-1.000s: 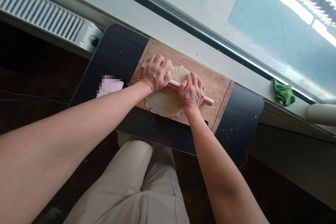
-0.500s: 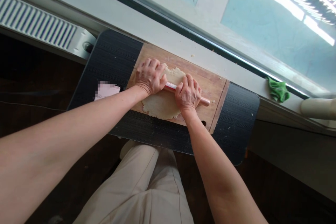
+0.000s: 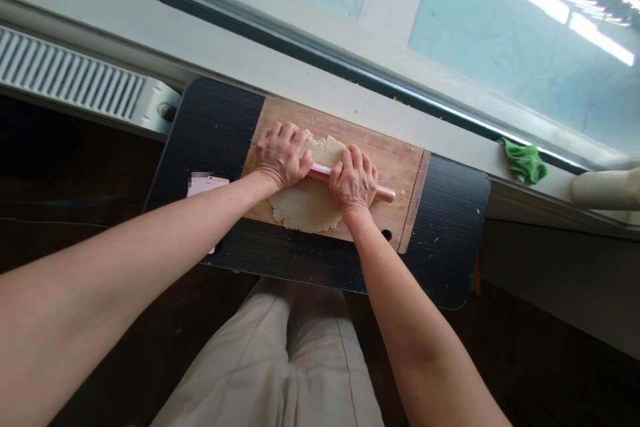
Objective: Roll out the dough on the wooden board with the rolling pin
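A flattened sheet of dough (image 3: 305, 205) with ragged, cracked edges lies on a wooden cutting board (image 3: 395, 157). Across it rests a pinkish rolling pin (image 3: 384, 194), its right end sticking out over the board. My left hand (image 3: 281, 155) is closed over the pin's left part, hiding that end. Toward the other end, my right hand (image 3: 354, 180) is wrapped round the pin, thumb toward the middle. Between my thumbs a short stretch of the pin with red and white on it shows. Both hands cover parts of the dough.
The board lies on a small black table (image 3: 445, 227) against a white windowsill (image 3: 220, 60). A pink phone-like object (image 3: 209, 184) is on the table's left side. On the sill are crumbs, a green cloth (image 3: 524, 161) and a pale cylinder (image 3: 605, 189). A radiator (image 3: 75, 80) stands left.
My view has shifted slightly, so the table sits a little differently in the picture. Both hands stay on the rolling pin, which lies at nearly the same place on the dough.
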A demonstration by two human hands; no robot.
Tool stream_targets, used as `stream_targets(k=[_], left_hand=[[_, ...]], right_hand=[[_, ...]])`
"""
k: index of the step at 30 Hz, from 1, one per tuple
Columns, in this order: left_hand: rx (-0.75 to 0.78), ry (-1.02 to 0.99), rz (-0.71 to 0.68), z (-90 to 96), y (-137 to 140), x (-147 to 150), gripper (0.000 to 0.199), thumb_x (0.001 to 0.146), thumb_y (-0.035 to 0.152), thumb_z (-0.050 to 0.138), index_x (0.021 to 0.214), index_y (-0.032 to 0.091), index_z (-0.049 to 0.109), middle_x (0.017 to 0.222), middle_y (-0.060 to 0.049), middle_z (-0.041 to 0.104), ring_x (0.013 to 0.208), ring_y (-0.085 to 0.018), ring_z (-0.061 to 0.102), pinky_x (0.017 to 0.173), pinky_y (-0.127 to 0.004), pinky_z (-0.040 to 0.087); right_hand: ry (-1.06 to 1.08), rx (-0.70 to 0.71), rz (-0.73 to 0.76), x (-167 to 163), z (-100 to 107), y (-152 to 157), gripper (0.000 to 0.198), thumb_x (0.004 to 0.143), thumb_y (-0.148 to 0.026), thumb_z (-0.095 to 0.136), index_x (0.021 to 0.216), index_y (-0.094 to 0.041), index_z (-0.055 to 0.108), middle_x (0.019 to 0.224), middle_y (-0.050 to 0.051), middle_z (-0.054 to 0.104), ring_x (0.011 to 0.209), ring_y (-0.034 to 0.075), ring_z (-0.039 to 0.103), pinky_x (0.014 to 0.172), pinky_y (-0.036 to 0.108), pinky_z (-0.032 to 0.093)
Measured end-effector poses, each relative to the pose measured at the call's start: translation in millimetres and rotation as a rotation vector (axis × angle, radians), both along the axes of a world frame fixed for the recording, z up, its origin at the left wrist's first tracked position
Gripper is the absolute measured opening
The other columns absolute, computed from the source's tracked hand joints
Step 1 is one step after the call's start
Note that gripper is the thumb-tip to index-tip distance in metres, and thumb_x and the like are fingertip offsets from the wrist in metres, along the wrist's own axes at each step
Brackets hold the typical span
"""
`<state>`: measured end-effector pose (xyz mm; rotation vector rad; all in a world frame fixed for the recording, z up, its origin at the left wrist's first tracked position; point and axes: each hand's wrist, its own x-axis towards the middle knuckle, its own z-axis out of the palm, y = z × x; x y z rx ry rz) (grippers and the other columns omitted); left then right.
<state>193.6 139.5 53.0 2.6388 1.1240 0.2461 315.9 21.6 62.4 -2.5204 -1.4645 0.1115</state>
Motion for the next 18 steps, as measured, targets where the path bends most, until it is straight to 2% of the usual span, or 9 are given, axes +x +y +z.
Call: stream_targets(k=[6, 9, 12, 15, 18], left_hand=[[-0.028, -0.02, -0.086, 7.7, 11, 3, 0.055, 0.081, 0.037, 0.043, 0.133, 0.021, 0.045, 0.142, -0.011, 0.043, 0.13, -0.033, 0.037, 0.109, -0.053, 0.02], [-0.048, -0.025, -0.093, 8.0, 25, 14, 0.059, 0.079, 0.036, 0.045, 0.137, 0.023, 0.041, 0.148, -0.01, 0.037, 0.135, -0.031, 0.031, 0.113, -0.055, 0.013], [-0.048, -0.019, -0.103, 8.7, 36, 23, 0.059, 0.079, 0.037, 0.046, 0.136, 0.024, 0.043, 0.148, -0.009, 0.039, 0.137, -0.03, 0.029, 0.114, -0.056, 0.01], [-0.041, -0.041, -0.108, 11.9, 31, 20, 0.056, 0.081, 0.037, 0.044, 0.136, 0.025, 0.044, 0.148, -0.007, 0.039, 0.138, -0.029, 0.029, 0.116, -0.055, 0.008], [-0.036, -0.052, -0.038, 14.4, 13, 5, 0.054, 0.083, 0.037, 0.042, 0.136, 0.025, 0.044, 0.148, -0.008, 0.041, 0.137, -0.029, 0.031, 0.115, -0.055, 0.01]], right_hand=[[0.014, -0.029, 0.01, 13, 8, 8, 0.041, 0.093, -0.029, 0.037, 0.131, -0.017, 0.049, 0.141, 0.011, 0.046, 0.127, 0.027, 0.04, 0.103, 0.045, 0.032], [-0.035, -0.01, -0.021, 17, 7, 10, 0.046, 0.092, -0.029, 0.039, 0.136, -0.015, 0.045, 0.145, 0.013, 0.041, 0.133, 0.028, 0.033, 0.108, 0.05, 0.026], [-0.055, -0.012, -0.053, 14, 3, 10, 0.046, 0.093, -0.029, 0.036, 0.136, -0.016, 0.045, 0.147, 0.013, 0.039, 0.136, 0.028, 0.031, 0.111, 0.051, 0.021], [-0.044, -0.02, -0.043, 11, 2, 8, 0.045, 0.093, -0.029, 0.037, 0.135, -0.018, 0.048, 0.146, 0.011, 0.041, 0.136, 0.026, 0.032, 0.111, 0.05, 0.021], [-0.03, -0.018, 0.024, 9, 3, 4, 0.045, 0.091, -0.029, 0.04, 0.133, -0.018, 0.05, 0.146, 0.009, 0.043, 0.135, 0.025, 0.034, 0.113, 0.048, 0.021]])
